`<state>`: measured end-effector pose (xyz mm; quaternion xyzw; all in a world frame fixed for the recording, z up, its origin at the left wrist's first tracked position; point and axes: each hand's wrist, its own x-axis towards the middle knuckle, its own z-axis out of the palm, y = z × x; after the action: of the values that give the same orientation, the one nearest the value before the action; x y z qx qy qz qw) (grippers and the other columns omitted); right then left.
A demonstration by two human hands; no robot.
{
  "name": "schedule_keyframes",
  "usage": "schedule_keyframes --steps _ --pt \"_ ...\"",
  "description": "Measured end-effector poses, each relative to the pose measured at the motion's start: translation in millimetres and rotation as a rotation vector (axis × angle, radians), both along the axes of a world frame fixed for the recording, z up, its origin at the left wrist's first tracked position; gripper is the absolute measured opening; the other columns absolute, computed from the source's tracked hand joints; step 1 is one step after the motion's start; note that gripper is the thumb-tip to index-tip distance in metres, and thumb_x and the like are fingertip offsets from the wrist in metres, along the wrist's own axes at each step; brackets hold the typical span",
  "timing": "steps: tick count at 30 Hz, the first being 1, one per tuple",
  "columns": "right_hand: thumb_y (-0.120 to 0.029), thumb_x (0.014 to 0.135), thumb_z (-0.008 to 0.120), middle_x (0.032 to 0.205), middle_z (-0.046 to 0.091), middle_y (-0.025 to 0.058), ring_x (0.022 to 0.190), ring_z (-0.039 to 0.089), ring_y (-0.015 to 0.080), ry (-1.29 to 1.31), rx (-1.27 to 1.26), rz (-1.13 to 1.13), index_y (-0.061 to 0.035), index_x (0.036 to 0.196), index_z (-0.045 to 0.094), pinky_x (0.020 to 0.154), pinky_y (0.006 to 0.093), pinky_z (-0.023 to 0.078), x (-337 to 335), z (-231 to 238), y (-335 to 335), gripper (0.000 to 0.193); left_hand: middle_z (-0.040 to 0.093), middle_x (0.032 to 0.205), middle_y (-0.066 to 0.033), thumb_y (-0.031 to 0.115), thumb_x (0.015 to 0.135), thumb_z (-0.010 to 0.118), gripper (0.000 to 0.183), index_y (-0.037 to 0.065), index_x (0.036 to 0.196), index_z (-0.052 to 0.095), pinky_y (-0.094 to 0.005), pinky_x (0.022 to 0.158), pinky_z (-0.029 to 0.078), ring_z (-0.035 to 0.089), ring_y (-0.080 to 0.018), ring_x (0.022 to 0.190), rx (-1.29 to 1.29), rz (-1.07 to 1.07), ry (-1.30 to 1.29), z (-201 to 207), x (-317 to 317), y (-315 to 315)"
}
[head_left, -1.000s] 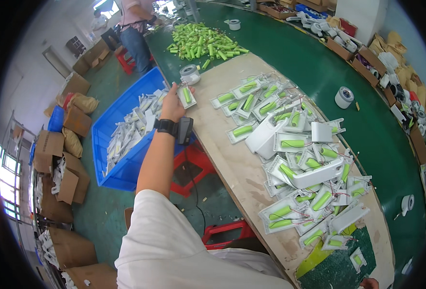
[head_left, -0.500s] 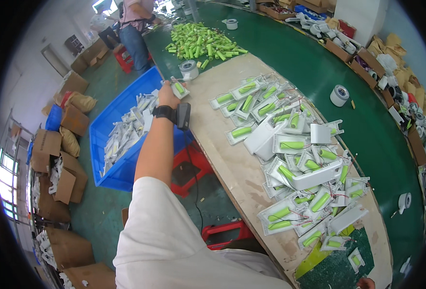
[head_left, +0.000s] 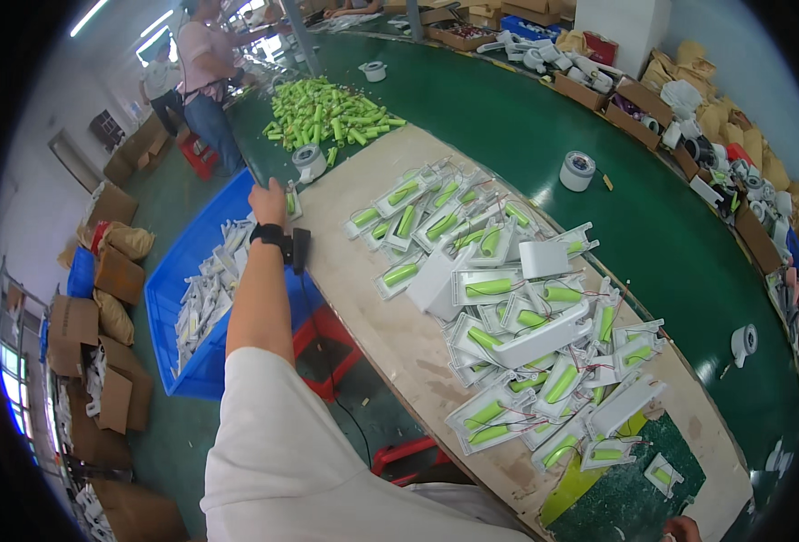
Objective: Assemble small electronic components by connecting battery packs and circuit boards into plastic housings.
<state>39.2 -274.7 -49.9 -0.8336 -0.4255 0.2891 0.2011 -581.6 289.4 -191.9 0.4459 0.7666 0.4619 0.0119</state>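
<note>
At the far left corner of the board, my left hand [head_left: 270, 203], a dark strap at its wrist, has its fingers curled. They close at the edge of a small white plastic casing with a green battery cell [head_left: 293, 200], partly hidden behind the hand. Only a bit of my right hand [head_left: 682, 530] shows at the lower edge; its fingers are mostly cut off. Close by it lies a single small white casing [head_left: 662, 474] with a green cell. A heap of white casings with green cells and thin red wires [head_left: 508, 298] covers the middle of the board.
A blue bin [head_left: 166, 303] of white parts stands left of the board [head_left: 363, 316]. Beyond lie loose green cells [head_left: 323, 113] and a round white-grey device [head_left: 308, 161]. Red stools [head_left: 327, 348] stand below. Two people [head_left: 205, 86] are at the far left; cartons line the walls.
The view has shifted, so the whole scene sits further left and lower. My left hand stays by the board's far left corner, now covering more of the small casing.
</note>
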Motion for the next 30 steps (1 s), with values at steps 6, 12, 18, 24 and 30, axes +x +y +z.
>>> schedule_keyframes --steps 6,12,18,24,30 --pt "-0.016 0.084 0.055 0.106 0.056 0.0154 0.099 0.054 0.0244 -0.001 -0.037 -0.004 0.0008 0.111 0.051 0.085 0.0328 0.041 4.1 -3.8 -2.6 0.032 0.054 0.102 -0.0297 0.03 0.08 0.049 0.048 -0.012 0.104 0.049 -0.0405 0.082 0.041 0.051 -0.04 0.098 -0.048 -0.047 0.138 7.2 34.7 -24.7" --pt "-0.016 0.084 0.054 0.109 0.054 0.0162 0.1 0.053 0.0255 0.029 -0.021 0.002 0.0003 0.113 0.05 0.085 0.0338 0.041 5.9 -4.9 -4.1 0.033 0.055 0.1 -0.0275 0.03 0.081 0.05 0.041 -0.007 0.097 0.052 -0.0409 0.079 0.042 0.052 -0.0392 0.094 0.008 0.134 0.196 23.3 42.8 -28.4" --pt "-0.017 0.085 0.054 0.11 0.054 0.0162 0.102 0.053 0.0264 0.052 -0.013 0.019 0.0003 0.114 0.05 0.086 0.0346 0.04 13.3 -10.8 -15.5 0.034 0.056 0.097 -0.0233 0.024 0.081 0.05 0.033 -0.004 0.096 0.053 -0.0412 0.08 0.042 0.053 -0.0375 0.092 0.014 -0.186 0.239 27.2 46.1 -37.7" --pt "-0.017 0.085 0.054 0.111 0.054 0.0164 0.102 0.052 0.0268 0.033 -0.062 0.009 0.0005 0.113 0.05 0.086 0.0345 0.04 16.0 -12.9 -18.4 0.034 0.056 0.1 -0.0241 0.022 0.079 0.05 0.036 -0.002 0.107 0.051 -0.0413 0.084 0.04 0.05 -0.0379 0.098 -0.063 -0.218 0.371 14.4 41.3 -40.3" --pt "-0.017 0.085 0.054 0.11 0.054 0.016 0.1 0.053 0.026 0.069 -0.055 0.002 0.001 0.113 0.05 0.086 0.0344 0.041 16.7 -12.0 -21.3 0.034 0.057 0.098 -0.0229 0.019 0.078 0.048 0.029 -0.001 0.096 0.059 -0.0399 0.082 0.041 0.053 -0.0363 0.095 0.09 -0.036 0.359 23.7 56.3 -48.0"
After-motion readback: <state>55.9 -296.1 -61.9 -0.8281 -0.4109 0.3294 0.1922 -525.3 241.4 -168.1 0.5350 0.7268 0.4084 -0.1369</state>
